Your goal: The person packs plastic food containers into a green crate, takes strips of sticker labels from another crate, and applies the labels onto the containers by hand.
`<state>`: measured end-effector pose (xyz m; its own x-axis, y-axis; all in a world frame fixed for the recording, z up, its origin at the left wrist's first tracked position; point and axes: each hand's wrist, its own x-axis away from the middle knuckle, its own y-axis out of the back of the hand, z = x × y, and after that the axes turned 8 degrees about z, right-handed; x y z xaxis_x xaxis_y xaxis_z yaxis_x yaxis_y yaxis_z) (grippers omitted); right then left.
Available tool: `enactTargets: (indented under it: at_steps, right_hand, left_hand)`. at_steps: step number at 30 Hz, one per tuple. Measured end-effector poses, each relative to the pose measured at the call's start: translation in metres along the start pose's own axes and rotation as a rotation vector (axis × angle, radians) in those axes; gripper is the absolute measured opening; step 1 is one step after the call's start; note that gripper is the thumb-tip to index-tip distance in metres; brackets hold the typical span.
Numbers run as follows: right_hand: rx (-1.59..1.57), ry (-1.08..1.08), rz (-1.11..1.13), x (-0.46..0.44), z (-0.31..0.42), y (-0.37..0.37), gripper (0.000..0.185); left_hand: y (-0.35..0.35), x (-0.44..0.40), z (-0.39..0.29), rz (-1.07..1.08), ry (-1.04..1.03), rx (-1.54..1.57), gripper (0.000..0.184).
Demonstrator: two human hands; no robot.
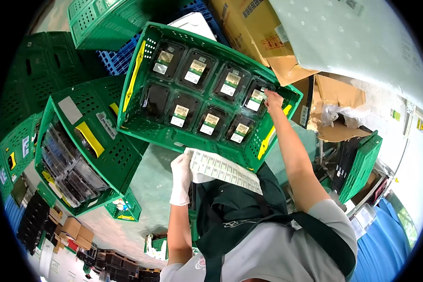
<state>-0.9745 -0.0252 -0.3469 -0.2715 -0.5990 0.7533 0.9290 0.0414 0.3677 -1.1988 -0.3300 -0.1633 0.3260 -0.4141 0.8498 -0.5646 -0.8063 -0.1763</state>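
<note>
My left hand (181, 175), in a white glove, is closed on the left edge of a sheet of printed labels (225, 170). The sheet hangs in front of my dark green apron. My bare right hand (273, 100) reaches into a green crate (148, 127), its bent fingers at the upper right edge of a label (255, 100) on a dark plastic container (250, 111). Two rows of these lidded containers fill the crate. Most carry a green and white label; the container at the lower left (154, 100) shows none. What is inside them is too dark to tell.
Left of the crate stands another green crate (94, 141) with clear plastic containers (75, 169) inside. More green crates (101, 23) rest behind, near a blue pallet (115, 60). Cardboard boxes (249, 28) stand at the back right. A folded green crate (359, 167) leans at the right.
</note>
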Motion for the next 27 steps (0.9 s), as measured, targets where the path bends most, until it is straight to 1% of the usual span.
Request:
enactTargets:
  at_steps: [1, 2, 3, 4, 6, 7, 8, 10, 12, 13, 14, 16, 18, 19, 20, 22, 24, 25, 27]
  right_hand:
    - [0.033, -0.009, -0.01, -0.002, 0.001, -0.005, 0.018]
    - [0.065, -0.017, -0.02, -0.004, 0.001, -0.01, 0.017]
    - [0.093, -0.012, -0.114, -0.005, 0.0, -0.016, 0.013]
    - [0.093, -0.045, -0.12, -0.008, 0.001, -0.019, 0.01]
    - [0.246, -0.034, -0.232, -0.012, 0.001, -0.028, 0.015]
    - [0.416, 0.099, -0.279, -0.057, -0.035, -0.021, 0.015]
    - [0.476, 0.056, -0.301, -0.063, -0.038, -0.021, 0.025]
    - [0.736, 0.045, -0.356, -0.038, -0.018, -0.022, 0.037]
    - [0.883, 0.07, -0.382, -0.019, -0.011, -0.017, 0.045]
    - [0.872, 0.124, -0.333, -0.021, -0.018, -0.007, 0.045]
    - [0.764, 0.106, -0.286, -0.023, -0.024, -0.001, 0.041]
    - [0.702, 0.21, -0.239, -0.01, -0.042, 0.01, 0.033]
    - [0.431, 0.096, -0.002, 0.012, -0.056, 0.02, 0.024]
    - [0.421, 0.064, 0.049, 0.049, -0.043, 0.017, 0.02]
    - [0.397, -0.005, 0.089, 0.058, -0.053, 0.02, 0.022]
    - [0.331, -0.047, 0.146, 0.07, -0.078, 0.024, 0.025]
    - [0.365, -0.121, 0.137, 0.08, -0.095, 0.024, 0.027]
    - [0.343, -0.133, 0.135, 0.084, -0.1, 0.023, 0.025]
    - [0.294, -0.14, 0.115, 0.087, -0.105, 0.015, 0.025]
  left_hand:
    - [0.006, 0.0, 0.005, -0.019, 0.024, 0.028, 0.029]
    - [0.012, 0.001, 0.009, 0.009, 0.033, 0.081, 0.027]
    - [0.017, 0.001, 0.015, -0.025, 0.046, 0.078, 0.027]
    - [0.021, -0.001, 0.021, -0.058, 0.058, 0.076, 0.026]
    - [0.028, -0.002, 0.031, -0.048, 0.041, 0.112, 0.027]
    - [0.029, -0.004, 0.035, -0.04, 0.028, 0.143, 0.027]
    - [0.028, -0.005, 0.036, -0.044, 0.028, 0.151, 0.027]
    - [0.029, -0.002, 0.037, -0.063, 0.031, 0.144, 0.027]
    - [0.028, 0.001, 0.037, -0.04, -0.021, 0.163, 0.029]
    - [0.028, 0.002, 0.037, -0.048, -0.017, 0.165, 0.03]
    - [0.027, 0.002, 0.035, -0.055, -0.015, 0.168, 0.03]
    - [0.026, 0.008, 0.027, -0.077, 0.012, 0.141, 0.03]
    - [0.035, 0.008, 0.032, -0.049, -0.023, 0.117, 0.033]
    - [0.037, 0.008, 0.034, -0.053, -0.02, 0.154, 0.034]
    - [0.039, 0.009, 0.036, -0.055, -0.02, 0.192, 0.035]
    - [0.049, 0.008, 0.042, -0.023, -0.026, 0.209, 0.036]
    - [0.051, 0.012, 0.04, -0.04, -0.012, 0.245, 0.035]
    - [0.055, 0.012, 0.043, -0.07, 0.021, 0.281, 0.035]
    - [0.062, 0.014, 0.047, -0.073, 0.016, 0.276, 0.034]
